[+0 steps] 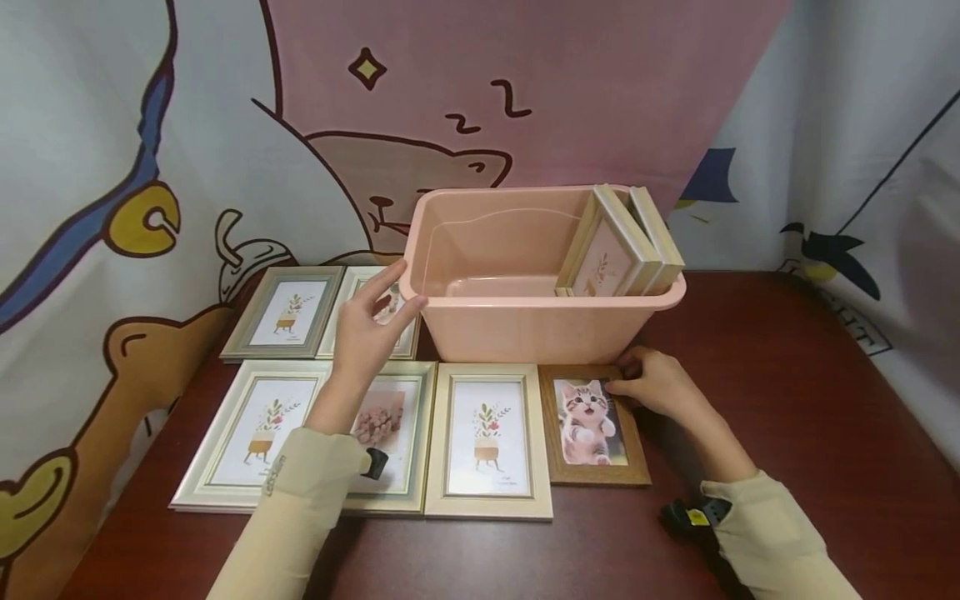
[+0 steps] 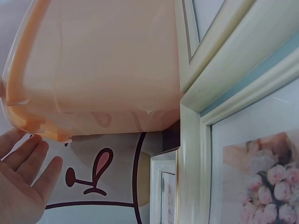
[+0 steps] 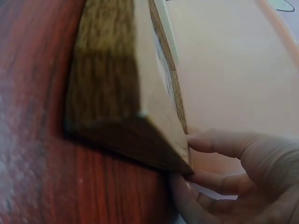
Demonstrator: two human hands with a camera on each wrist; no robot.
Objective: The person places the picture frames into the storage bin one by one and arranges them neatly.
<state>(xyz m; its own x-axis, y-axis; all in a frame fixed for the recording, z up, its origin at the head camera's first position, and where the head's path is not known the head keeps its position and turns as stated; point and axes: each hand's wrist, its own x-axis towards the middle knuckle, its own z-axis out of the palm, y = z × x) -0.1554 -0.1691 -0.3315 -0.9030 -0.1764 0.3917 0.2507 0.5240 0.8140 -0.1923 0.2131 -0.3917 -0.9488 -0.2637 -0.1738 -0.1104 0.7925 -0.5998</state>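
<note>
A brown wooden photo frame with a kitten picture lies at the right end of the front row on the table. My right hand pinches its upper right corner, thumb on the face and fingers at the edge, as the right wrist view shows. My left hand touches the front left corner of a pink plastic bin; its fingers are fairly straight at the rim. Two light-coloured frames stand leaning inside the bin at its right end.
Beside the wooden frame lie a cream frame, a frame with a flower picture and a white frame. Behind them are a grey frame and a partly hidden white one. A cartoon-printed curtain hangs behind the dark red table.
</note>
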